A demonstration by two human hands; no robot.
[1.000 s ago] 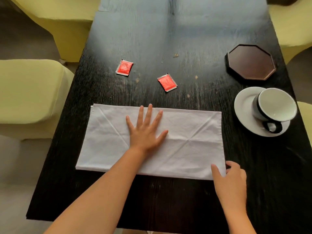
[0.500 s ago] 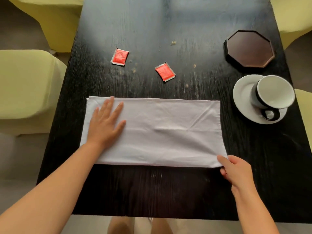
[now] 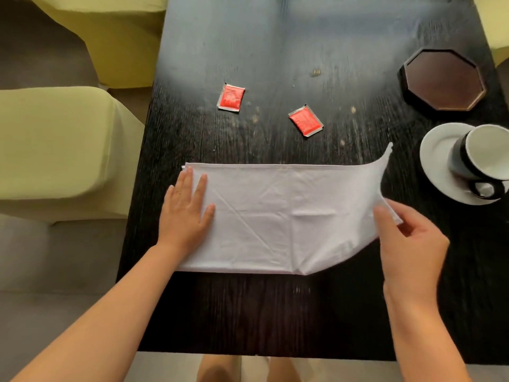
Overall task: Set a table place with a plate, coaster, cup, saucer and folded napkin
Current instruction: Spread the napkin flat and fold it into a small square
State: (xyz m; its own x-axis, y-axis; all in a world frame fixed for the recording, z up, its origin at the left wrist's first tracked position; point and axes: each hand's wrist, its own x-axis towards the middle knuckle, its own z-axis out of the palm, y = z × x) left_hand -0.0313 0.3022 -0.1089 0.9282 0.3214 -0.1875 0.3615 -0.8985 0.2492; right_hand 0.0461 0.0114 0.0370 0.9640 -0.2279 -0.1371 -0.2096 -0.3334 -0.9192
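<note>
A white cloth napkin (image 3: 281, 216), folded into a long strip, lies across the dark wooden table (image 3: 248, 312). My left hand (image 3: 187, 210) lies flat on the napkin's left end, fingers spread. My right hand (image 3: 407, 244) pinches the napkin's right end and holds it lifted off the table, so that end curls upward. At the right edge a white cup with a dark band (image 3: 482, 158) rests tilted on a white saucer (image 3: 438, 161). Behind them sits a dark octagonal coaster (image 3: 443, 79). No plate is in view.
Two red sachets (image 3: 230, 97) (image 3: 305, 120) lie beyond the napkin, with crumbs scattered near them. Yellow-green chairs (image 3: 55, 144) stand to the left and at the far corners. The table's near edge runs just above my knees.
My left hand slid from the napkin's middle to its left end. My right hand took hold of the right end and raised it off the table.
</note>
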